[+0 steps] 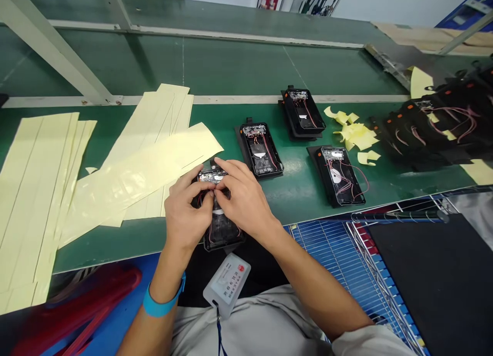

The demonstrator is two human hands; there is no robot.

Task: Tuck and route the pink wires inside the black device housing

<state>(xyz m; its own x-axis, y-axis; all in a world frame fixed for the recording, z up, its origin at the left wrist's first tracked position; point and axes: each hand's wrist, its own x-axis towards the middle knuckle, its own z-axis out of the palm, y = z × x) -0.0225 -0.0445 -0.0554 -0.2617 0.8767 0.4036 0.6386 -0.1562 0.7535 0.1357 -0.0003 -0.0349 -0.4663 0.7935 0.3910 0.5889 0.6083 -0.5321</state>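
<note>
My left hand [188, 207] and my right hand [242, 191] meet over a black open-backed electronic device [220, 233] lying on the green conveyor belt [292, 202]. The fingertips of both hands pinch at its exposed circuit board, and whatever they grip there is hidden by my fingers. Red wires run down the casing below them. To the right lie similar wired units [262, 150] [302, 112] [339, 176]. Long pale yellow film sheets [142, 181] touch the heel of my left hand.
More yellow sheets [34, 191] cover the belt's left side, and yellow film scraps [356, 135] lie to the right. A black pile of wired units [435, 125] stands at far right. A wire rack [365, 243] with a black board [431, 279] sits below the belt's front edge.
</note>
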